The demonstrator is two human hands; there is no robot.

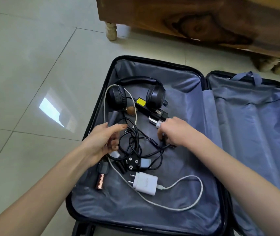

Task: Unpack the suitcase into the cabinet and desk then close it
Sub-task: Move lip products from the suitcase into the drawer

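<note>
A: How far along?

B: Partway, I'd judge. The suitcase (153, 212) lies open on the floor and only small gear shows inside: headphones (136, 92), black cable tangle (136, 145) just below them, white charger (145, 183) lower again.

A: Grips?

B: The left hand (100, 142) has its grip apart, fingers loose beside the tangle. The right hand (175, 132) has its grip pinched on a strand of it, below-right of the headphones. Emptying and closing remain.

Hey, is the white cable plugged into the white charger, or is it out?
Plugged in: the white cable ends in a connector seated in the white charger, at the end opposite its pins.
</note>
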